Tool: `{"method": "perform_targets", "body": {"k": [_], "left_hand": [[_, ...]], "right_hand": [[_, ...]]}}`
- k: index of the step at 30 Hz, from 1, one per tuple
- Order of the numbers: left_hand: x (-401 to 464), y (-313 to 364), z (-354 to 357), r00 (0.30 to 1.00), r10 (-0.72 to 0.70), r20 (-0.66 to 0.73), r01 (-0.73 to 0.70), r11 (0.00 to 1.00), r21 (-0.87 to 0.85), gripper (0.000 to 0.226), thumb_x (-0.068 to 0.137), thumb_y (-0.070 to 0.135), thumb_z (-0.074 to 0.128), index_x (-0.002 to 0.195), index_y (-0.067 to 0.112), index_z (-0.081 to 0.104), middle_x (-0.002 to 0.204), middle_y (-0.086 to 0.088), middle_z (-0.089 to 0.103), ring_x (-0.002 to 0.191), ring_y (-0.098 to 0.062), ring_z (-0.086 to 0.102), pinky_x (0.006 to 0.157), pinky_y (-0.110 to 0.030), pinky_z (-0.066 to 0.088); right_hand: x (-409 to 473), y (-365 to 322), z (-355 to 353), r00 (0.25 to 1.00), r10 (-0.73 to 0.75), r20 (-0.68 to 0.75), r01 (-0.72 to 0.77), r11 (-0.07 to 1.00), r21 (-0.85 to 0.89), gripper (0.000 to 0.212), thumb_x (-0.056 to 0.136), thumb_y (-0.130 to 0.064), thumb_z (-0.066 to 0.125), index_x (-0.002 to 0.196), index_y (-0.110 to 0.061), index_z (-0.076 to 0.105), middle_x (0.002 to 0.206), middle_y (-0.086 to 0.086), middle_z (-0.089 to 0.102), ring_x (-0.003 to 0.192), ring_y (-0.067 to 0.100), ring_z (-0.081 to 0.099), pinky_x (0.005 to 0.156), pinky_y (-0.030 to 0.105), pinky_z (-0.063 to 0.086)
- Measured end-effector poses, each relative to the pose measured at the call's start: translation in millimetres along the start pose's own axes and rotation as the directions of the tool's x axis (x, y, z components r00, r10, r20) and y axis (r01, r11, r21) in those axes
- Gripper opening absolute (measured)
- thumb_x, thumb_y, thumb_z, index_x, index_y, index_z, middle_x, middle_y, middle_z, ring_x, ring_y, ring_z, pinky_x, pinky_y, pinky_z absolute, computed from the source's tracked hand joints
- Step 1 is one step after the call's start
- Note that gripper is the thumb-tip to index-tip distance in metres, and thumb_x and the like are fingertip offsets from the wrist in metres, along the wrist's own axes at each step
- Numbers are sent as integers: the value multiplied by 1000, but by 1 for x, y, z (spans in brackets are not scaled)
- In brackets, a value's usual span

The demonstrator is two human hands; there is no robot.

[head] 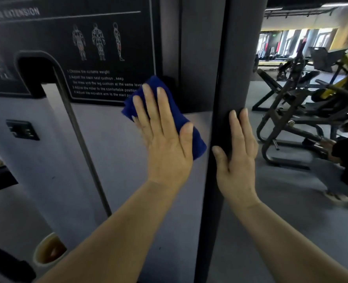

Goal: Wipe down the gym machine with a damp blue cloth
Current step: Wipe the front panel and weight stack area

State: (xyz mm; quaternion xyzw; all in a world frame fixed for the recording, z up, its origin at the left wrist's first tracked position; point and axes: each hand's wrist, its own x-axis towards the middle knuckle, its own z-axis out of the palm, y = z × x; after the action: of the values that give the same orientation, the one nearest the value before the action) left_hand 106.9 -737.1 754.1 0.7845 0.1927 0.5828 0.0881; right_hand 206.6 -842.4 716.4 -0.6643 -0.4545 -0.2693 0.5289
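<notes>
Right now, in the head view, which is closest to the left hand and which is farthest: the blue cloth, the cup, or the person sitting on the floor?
1. Cloth: under the left hand.
2. Cup: lower left.
3. Person: far right, past the post.

left hand [165,137] flat, right hand [237,156] flat

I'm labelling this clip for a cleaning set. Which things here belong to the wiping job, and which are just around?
Part of the job:
blue cloth, pressed flat by the left hand
machine panel
instruction sign
dark post, with the right hand resting on it

Just around:
paper cup
other gym machines
a crouching person
</notes>
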Motion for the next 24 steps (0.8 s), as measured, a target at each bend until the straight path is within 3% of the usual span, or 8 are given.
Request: {"method": "perform_targets", "body": {"k": [5,9,11,14,17,20,22,24], "left_hand": [[-78,-24,16,972,161,169,-191,966,174,70,105,37,31,154,22,-18,162,-7,-21,149,-38,-9,116,-63,16],[-35,11,18,990,108,94,-132,944,301,61,105,36,28,154,13,-1,159,-17,-7,148,-44,-6,122,-54,7],[-30,14,20,986,147,71,-163,925,343,59,106,38,25,154,13,1,159,-16,-5,147,-44,-6,121,-54,9],[-76,-5,26,948,235,216,-313,819,480,65,106,42,30,156,19,-6,163,-6,-15,148,-36,-14,121,-55,7],[-101,-4,30,923,251,292,-379,728,571,72,103,43,40,157,22,-3,163,-2,-17,150,-29,-12,121,-52,2],[-50,25,32,964,206,171,-267,758,594,62,106,40,31,156,21,1,163,-5,-7,150,-31,-5,121,-53,2],[-38,28,35,974,199,105,-222,772,596,59,106,39,29,155,19,3,160,-7,-1,149,-32,-2,120,-54,2],[-73,14,44,973,202,114,-230,793,564,63,106,39,32,156,22,-2,163,-5,-8,150,-30,-10,120,-55,2]], "right_hand": [[2,11,-6,998,-60,25,59,998,33,70,94,-9,63,153,-20,25,161,-6,11,144,-2,12,119,39,22],[5,19,-9,991,-129,35,127,990,67,68,91,-7,66,150,-12,31,162,8,16,144,6,20,117,33,21],[5,20,-9,988,-150,41,146,985,91,66,92,-4,64,150,-9,32,161,13,17,144,9,21,117,27,17],[4,25,-12,979,-190,72,177,972,153,62,93,4,58,149,-6,32,160,15,18,148,14,18,119,28,15],[-12,31,-12,989,-98,110,70,970,234,68,92,5,57,151,-9,28,162,7,16,150,14,13,121,29,15],[-33,37,-8,975,104,199,-163,937,309,82,91,-2,63,153,-22,14,163,0,13,150,6,9,121,24,16],[-40,43,-6,965,110,238,-180,937,298,85,91,-4,64,155,-21,10,163,0,13,149,3,7,119,16,11],[-42,48,-6,968,78,239,-151,942,301,84,90,-1,63,155,-15,12,163,2,13,150,7,8,118,15,11]]}}
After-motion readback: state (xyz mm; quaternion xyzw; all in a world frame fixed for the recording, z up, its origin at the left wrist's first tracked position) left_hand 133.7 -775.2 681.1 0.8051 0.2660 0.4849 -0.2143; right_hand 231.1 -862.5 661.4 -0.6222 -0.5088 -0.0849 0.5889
